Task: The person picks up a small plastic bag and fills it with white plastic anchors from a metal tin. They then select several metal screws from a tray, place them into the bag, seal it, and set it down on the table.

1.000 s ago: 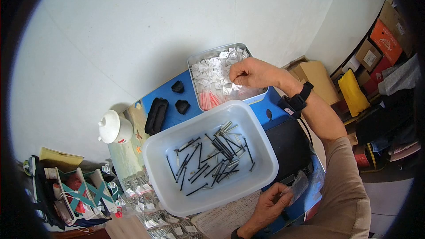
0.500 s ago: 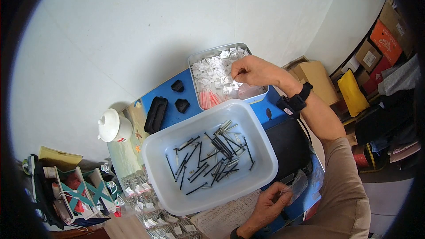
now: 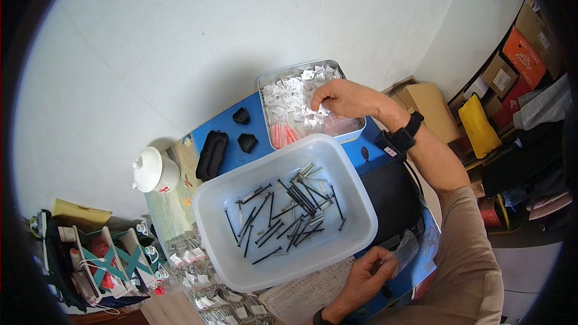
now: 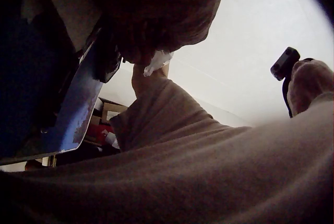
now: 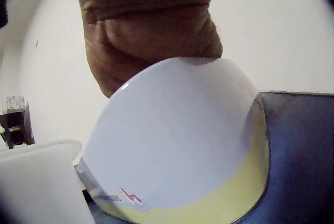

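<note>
Thumb and forefinger of the left hand [image 3: 359, 283] pinch the edge of a clear plastic bag [image 3: 407, 254], its loose part spreading out to the right, beside the near right corner of a pale tub [image 3: 208, 225]. The right hand [image 3: 346, 99] bends over a tin [image 3: 350, 137] at the far side, its thumb and forefinger drawn together above white paper slips [image 3: 284, 96]; whether they pinch one cannot be told.

The bag looks thin, soft and nearly weightless, apt to cling, crumple or slide between dry fingertips. One lip is probably its best hold, taken between thumb and forefinger, with the other lip left free. The slips appear light and limp, tangled enough that a neighbour could lift with any one taken; a raised corner would make the surest grip.

Beyond the hands, dark screws [image 3: 302, 198] and silvery pieces lie in the tub, whose walls look stiff. Red-striped strips [image 3: 282, 135] sit at the tin's near left. A handwritten sheet [image 3: 304, 296] lies partly under the tub's near edge, and a lidded white cup [image 3: 158, 171] stands at far left.
</note>
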